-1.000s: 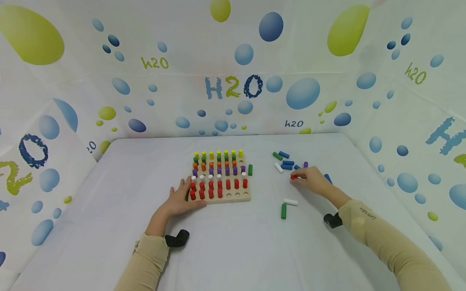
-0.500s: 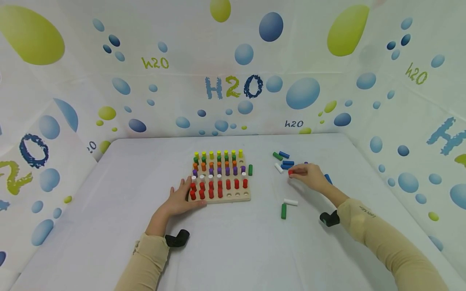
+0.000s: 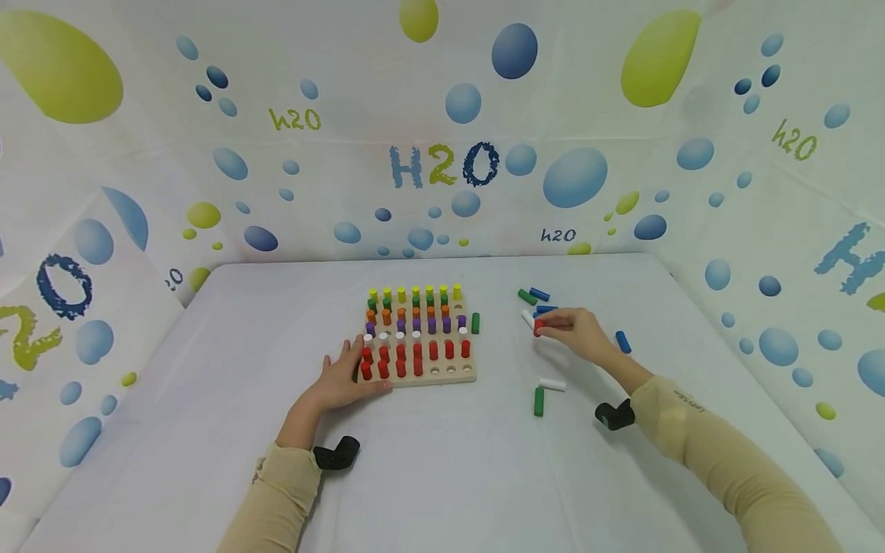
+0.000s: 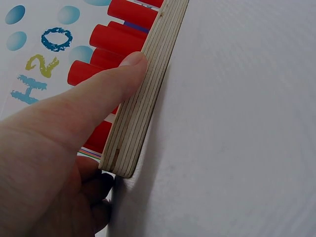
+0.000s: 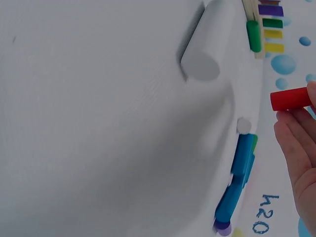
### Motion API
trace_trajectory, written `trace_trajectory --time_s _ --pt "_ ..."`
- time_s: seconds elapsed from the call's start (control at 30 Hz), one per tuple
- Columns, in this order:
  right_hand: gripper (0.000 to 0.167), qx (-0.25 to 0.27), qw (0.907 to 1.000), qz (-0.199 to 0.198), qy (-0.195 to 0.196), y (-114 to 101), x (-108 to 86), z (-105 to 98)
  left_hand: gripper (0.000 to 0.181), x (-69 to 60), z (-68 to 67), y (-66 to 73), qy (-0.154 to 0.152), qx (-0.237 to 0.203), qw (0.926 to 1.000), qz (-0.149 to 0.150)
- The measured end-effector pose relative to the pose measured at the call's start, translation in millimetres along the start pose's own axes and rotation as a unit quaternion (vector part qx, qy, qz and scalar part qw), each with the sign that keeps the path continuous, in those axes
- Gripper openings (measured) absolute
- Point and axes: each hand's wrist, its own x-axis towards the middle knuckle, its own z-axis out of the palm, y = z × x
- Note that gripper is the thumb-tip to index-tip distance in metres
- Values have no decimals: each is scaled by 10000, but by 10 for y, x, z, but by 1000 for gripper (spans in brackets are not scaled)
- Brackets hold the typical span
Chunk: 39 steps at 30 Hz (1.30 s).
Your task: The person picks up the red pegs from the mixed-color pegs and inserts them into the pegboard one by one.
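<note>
In the head view a wooden pegboard (image 3: 442,378) stands on the white cloth, with rows of yellow, green, orange, purple, white and red pegs upright in it. Its front row has three bare holes at the right. My left hand (image 3: 339,382) holds the near left corner; in the left wrist view the thumb (image 4: 116,79) lies against the board's layered front edge (image 4: 138,108). Right of the board, my right hand (image 3: 584,336) pinches a red peg (image 3: 537,329) between thumb and fingers. The right wrist view shows this red peg (image 5: 289,99) raised above the cloth.
Loose pegs lie right of the board: a green peg (image 3: 475,322) beside it, a white peg (image 3: 552,384) and a green peg (image 3: 538,402) nearer me. A blue peg (image 3: 623,342) lies farther right. Several more, such as a green peg (image 3: 528,296), lie behind my right hand.
My right hand has lifted the red peg and carried it left, toward the pegboard. My left hand has stayed at the board's corner.
</note>
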Motion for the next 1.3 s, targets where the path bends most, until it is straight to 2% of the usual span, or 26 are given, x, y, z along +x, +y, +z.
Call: trace_trajectory --time_s 0.37,0.63,1.2,1.3 --pt "32 466 9982 -354 -118 -174 23 161 111 -10 1 1 11 -14 10000 21" --pt "30 837 9944 -524 -374 -331 35 278 110 -22 3 5 88 -44 9999 139" --pt "30 1136 9882 -587 -841 -565 82 542 111 -14 5 15 51 -54 10000 26" --pt "30 1174 9876 -532 -893 -677 40 565 111 -6 6 9 50 -43 10000 17"
